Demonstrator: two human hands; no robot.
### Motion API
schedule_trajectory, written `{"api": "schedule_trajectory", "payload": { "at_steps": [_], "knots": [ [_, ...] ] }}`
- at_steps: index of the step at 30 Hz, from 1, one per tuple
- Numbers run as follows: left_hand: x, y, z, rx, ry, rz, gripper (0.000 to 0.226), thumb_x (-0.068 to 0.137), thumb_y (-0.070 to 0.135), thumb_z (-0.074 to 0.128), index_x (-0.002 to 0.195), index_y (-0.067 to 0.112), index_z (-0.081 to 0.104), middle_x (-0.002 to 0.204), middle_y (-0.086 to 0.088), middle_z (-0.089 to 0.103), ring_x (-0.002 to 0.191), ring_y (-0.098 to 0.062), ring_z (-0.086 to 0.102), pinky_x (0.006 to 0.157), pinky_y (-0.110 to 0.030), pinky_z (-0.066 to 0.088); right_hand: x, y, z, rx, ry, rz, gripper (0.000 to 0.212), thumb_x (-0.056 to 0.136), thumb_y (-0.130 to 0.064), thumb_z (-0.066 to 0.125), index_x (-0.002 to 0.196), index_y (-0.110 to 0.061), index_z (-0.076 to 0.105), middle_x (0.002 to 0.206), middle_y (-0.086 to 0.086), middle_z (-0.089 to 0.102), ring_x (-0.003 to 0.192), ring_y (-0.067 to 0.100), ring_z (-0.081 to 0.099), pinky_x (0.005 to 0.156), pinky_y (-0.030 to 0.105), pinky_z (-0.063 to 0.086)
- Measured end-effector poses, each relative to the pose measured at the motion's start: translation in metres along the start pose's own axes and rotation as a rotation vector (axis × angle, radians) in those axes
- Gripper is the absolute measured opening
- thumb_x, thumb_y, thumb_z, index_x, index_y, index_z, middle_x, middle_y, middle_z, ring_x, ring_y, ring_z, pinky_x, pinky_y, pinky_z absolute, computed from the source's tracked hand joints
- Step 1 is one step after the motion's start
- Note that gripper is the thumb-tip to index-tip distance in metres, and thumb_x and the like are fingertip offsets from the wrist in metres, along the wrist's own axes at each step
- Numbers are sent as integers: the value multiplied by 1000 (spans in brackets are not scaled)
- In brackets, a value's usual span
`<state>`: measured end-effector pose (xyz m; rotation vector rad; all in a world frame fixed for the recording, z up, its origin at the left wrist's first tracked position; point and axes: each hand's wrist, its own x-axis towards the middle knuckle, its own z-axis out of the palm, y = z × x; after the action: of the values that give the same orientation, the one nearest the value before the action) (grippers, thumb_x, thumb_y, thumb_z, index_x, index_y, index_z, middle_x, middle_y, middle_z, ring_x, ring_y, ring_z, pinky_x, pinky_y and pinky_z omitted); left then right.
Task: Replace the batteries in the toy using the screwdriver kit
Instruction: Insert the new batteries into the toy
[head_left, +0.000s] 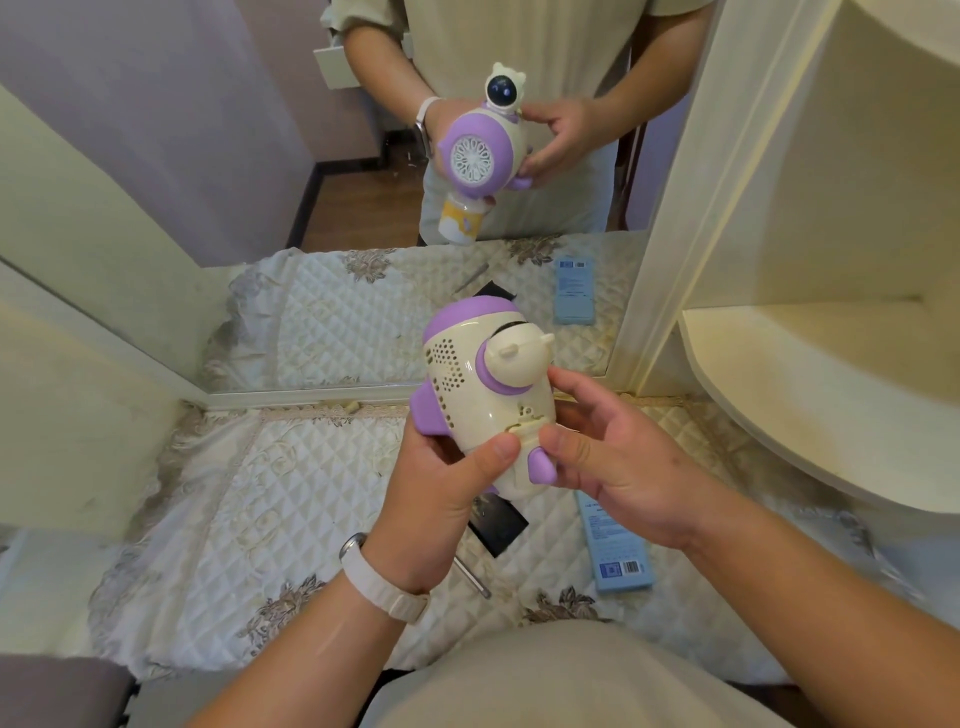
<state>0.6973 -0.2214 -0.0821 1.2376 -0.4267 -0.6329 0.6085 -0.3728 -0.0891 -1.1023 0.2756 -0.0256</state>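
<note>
Head view: I hold the toy (483, 384) above the surface (260, 519), at centre. My left hand (441, 493) grips it from beneath, thumb by the small hatch (527, 426). My right hand (618, 467) clasps its side. I judge the hatch is the step in hand. The next move calls for the screwdriver (472, 577), lying untouched at 6 o'clock.

Home bedroom, dressing table (649, 415) with mirror (260, 208), quilted cloth (260, 493), cream shelves (831, 389)
</note>
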Motion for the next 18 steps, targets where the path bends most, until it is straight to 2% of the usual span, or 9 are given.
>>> {"api": "schedule_trajectory", "payload": {
  "at_steps": [2, 5, 7, 11, 15, 18],
  "knots": [
    [1, 1, 0, -6, -7, 2, 53, 70, 39, 87, 115, 16, 68, 107, -13, 74, 100, -29, 71, 78, -36, 58, 0, -1, -1, -2, -16, 2, 77, 70, -37, 82, 138, -26, 48, 128, 13, 61, 114, 26, 63, 83, 34, 54],
    [1, -1, 0, 0, 4, -17, 64, 69, 44, 87, 119, 10, 64, 109, -15, 73, 102, -31, 70, 79, -38, 57, 1, 0, -2, 6, -10, 6, 71, 75, -28, 76, 139, -26, 46, 128, 12, 61, 115, 26, 63, 83, 35, 54],
    [0, -2, 0, -8, 24, -27, 63, 68, 44, 87, 118, 14, 64, 109, -14, 73, 102, -31, 70, 79, -39, 57, 1, 0, -1, 4, -10, 10, 69, 78, -24, 73, 141, -25, 44, 128, 12, 62, 114, 26, 63, 83, 35, 54],
    [-1, -4, 0, -6, 32, -28, 61, 70, 39, 87, 120, 12, 64, 111, -17, 72, 104, -34, 69, 83, -44, 57, 0, 1, -1, 29, -32, 22, 85, 69, -38, 84, 142, -25, 43, 129, 13, 61, 117, 29, 61, 87, 40, 54],
    [-1, -7, -1, -1, 68, -47, 60, 72, 25, 78, 125, 5, 58, 113, -21, 71, 105, -37, 68, 84, -47, 57, 0, 2, 0, 28, 0, 12, 61, 79, -21, 71, 135, -29, 49, 126, 12, 63, 113, 27, 64, 84, 38, 55],
    [-1, -7, -1, 13, 56, -45, 60, 74, 24, 76, 127, 2, 57, 114, -22, 70, 107, -38, 68, 85, -46, 58, -1, 2, 1, 26, 32, 11, 56, 78, -21, 70, 129, -33, 52, 121, 9, 66, 109, 24, 66, 82, 37, 55]
  ]
}}
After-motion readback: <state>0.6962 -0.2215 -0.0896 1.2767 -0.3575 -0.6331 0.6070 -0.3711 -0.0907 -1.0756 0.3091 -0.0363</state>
